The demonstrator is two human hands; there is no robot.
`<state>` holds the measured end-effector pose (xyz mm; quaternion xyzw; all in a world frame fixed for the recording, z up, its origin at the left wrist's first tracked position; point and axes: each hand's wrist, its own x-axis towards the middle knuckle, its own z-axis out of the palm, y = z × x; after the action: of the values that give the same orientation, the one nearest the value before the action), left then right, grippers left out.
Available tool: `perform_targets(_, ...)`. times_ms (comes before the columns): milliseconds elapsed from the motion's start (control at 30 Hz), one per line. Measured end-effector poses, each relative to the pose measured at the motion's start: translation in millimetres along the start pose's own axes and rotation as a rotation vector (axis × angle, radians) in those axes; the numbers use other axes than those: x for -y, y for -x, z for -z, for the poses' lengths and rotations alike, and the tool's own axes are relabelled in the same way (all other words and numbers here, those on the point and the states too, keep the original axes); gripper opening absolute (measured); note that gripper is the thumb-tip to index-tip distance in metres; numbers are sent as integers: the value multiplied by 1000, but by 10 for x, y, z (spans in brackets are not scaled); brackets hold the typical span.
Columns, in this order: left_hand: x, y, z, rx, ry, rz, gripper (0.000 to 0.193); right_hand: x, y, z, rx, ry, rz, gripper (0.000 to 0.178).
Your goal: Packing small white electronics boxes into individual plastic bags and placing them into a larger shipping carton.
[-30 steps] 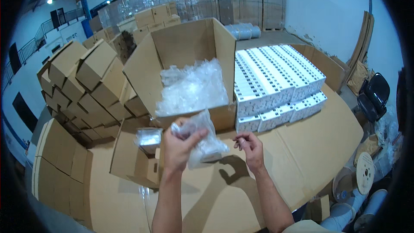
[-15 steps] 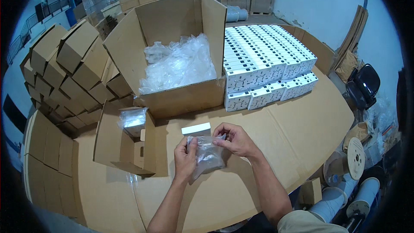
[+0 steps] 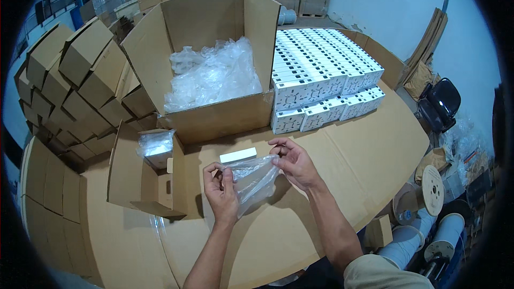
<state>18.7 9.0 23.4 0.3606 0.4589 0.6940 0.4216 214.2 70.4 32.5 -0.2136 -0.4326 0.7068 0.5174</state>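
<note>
Between my hands a clear plastic bag (image 3: 254, 182) is stretched just above the cardboard-covered table. My left hand (image 3: 221, 192) pinches its left upper corner, and my right hand (image 3: 295, 165) grips the right upper corner between thumb and fingers. Right behind the bag lies a small white box (image 3: 238, 155), its lower part hidden by the plastic. To the left stands an open brown carton (image 3: 174, 195) with a plastic-wrapped white box (image 3: 157, 149) inside. Beyond it, a large open carton (image 3: 219, 120) holds a heap of loose clear plastic bags (image 3: 214, 77).
Stacked white boxes (image 3: 326, 77) with printed fronts stand at the far right of the table. Brown cartons (image 3: 80, 80) are piled at the left. A black chair (image 3: 441, 104) and cable spools (image 3: 432, 190) are on the right, beyond the table's edge.
My hands have moved apart at the bag's top, pulling it wider and tauter. The whole view has shifted slightly, so the table's things sit a little further left.
</note>
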Motion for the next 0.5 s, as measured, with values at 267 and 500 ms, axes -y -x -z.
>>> perform_targets(267, 31, -29, 38, 63, -19, -73, 15, -112, 3, -61, -91, 411, -36, 18)
perform_targets(500, 67, -77, 84, 52, -20, -106, 16, -240, -32, -218, -237, 251, 15, 19)
